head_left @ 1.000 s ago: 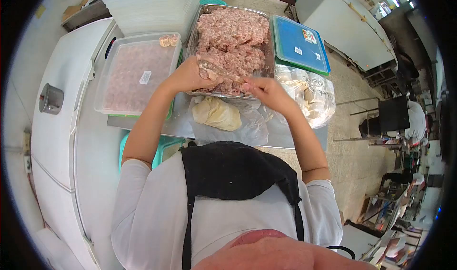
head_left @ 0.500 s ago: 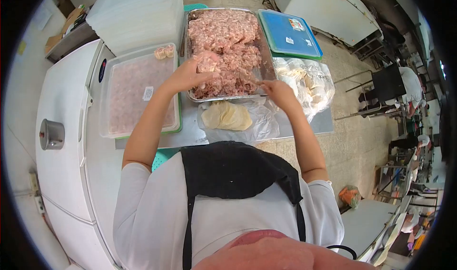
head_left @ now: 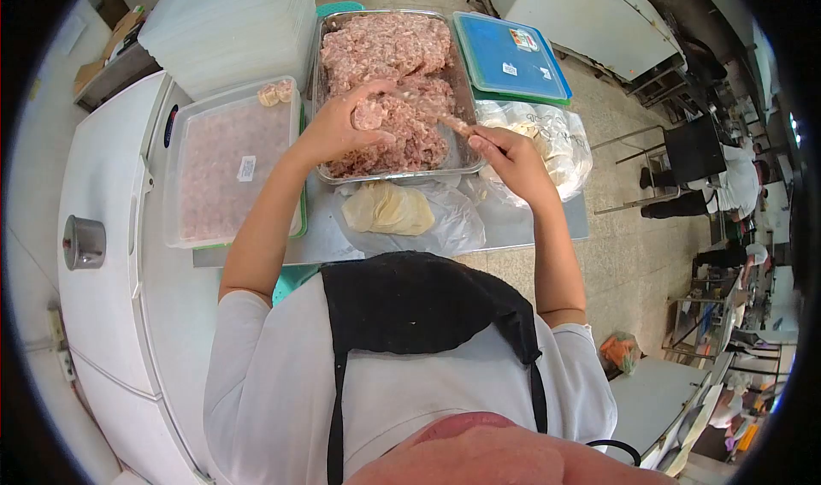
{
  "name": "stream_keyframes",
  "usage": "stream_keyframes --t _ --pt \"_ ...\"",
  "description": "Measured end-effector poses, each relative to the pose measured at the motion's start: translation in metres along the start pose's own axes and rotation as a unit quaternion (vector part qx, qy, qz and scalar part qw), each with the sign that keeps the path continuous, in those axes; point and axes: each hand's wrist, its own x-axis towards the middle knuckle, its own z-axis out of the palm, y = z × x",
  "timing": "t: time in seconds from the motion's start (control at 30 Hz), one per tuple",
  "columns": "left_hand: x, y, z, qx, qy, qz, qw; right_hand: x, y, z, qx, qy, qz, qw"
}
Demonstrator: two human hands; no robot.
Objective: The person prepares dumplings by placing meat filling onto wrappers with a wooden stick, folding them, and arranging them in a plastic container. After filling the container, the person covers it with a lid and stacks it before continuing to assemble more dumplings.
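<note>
A deep metal tray holds a large mass of ground meat. Over its near left part, my left hand is closed around a meat-filled dumpling; its wrapper is hard to make out. My right hand grips a narrow spatula at the tray's right side, its tip smeared with meat and pointing left. Just in front of the tray, a stack of thin round dumpling wrappers lies on a clear plastic bag.
Left of the tray stands a lidded plastic box, with a few finished dumplings at its far corner. Stacked clear lids rise behind it. To the right are a blue-lidded container and bagged wrappers. Other people are farther right.
My right hand has drawn the spatula slightly up and back, so more of it shows. My left hand has turned a little over the meat. The whole view has shifted slightly.
</note>
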Motion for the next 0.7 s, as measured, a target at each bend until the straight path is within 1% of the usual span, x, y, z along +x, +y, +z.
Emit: stream_keyframes --t 0.03,0.07,0.1,0.17,0.2,0.23,0.3,0.33,0.37,0.4,0.47,0.5,0.57,0.6,0.63,0.7 --pt "0.003 0.01 -0.004 -0.009 -0.064 -0.061 0.996 -0.002 -0.003 -0.002 0.069 -0.015 -0.043 0.997" --pt "0.004 0.014 -0.005 -0.019 -0.127 -0.121 0.984 0.0 -0.006 0.002 0.029 -0.041 -0.07 0.996" --pt "0.004 0.014 -0.004 -0.019 -0.124 -0.124 0.984 0.002 -0.005 0.01 0.03 -0.045 -0.071 0.996" --pt "0.006 0.01 -0.006 -0.036 -0.205 -0.095 0.973 0.007 0.003 0.027 0.038 -0.081 -0.136 0.987" --pt "0.005 0.01 -0.007 -0.034 -0.201 -0.097 0.974 0.016 0.007 0.023 0.02 -0.065 -0.199 0.978" --pt "0.001 0.008 -0.006 -0.008 -0.186 -0.097 0.978 0.017 0.01 0.013 0.022 -0.068 -0.202 0.977" --pt "-0.006 -0.004 -0.004 0.02 -0.166 -0.1 0.981 0.02 -0.016 -0.015 -0.164 -0.051 -0.131 0.976" --pt "-0.009 -0.017 -0.002 0.037 -0.142 -0.113 0.983 0.016 -0.023 -0.013 -0.192 -0.001 -0.143 0.971" --pt "-0.008 -0.013 -0.004 0.053 -0.12 -0.126 0.983 0.014 -0.027 -0.007 -0.192 -0.004 -0.147 0.97" --pt "-0.006 -0.01 -0.008 0.054 -0.117 -0.128 0.983 0.014 -0.03 0.001 -0.182 -0.002 -0.167 0.969" --pt "-0.001 0.001 -0.019 0.011 -0.168 -0.149 0.974 0.022 -0.024 0.008 -0.144 -0.009 -0.196 0.97" --pt "-0.007 -0.001 -0.019 0.011 -0.167 -0.15 0.974 0.021 -0.022 0.002 -0.143 -0.01 -0.197 0.97" --pt "-0.017 -0.002 -0.023 0.016 -0.068 -0.107 0.992 0.027 -0.03 -0.014 -0.167 -0.037 -0.149 0.974" --pt "-0.018 0.003 -0.027 0.019 -0.067 -0.107 0.992 0.026 -0.039 -0.017 -0.128 -0.048 -0.121 0.983" --pt "-0.019 0.009 -0.031 0.012 -0.066 -0.093 0.993 0.024 -0.042 -0.01 -0.127 -0.047 -0.121 0.983" --pt "-0.019 0.014 -0.039 0.003 -0.066 -0.08 0.995 0.022 -0.047 0.014 -0.067 -0.023 -0.169 0.983"
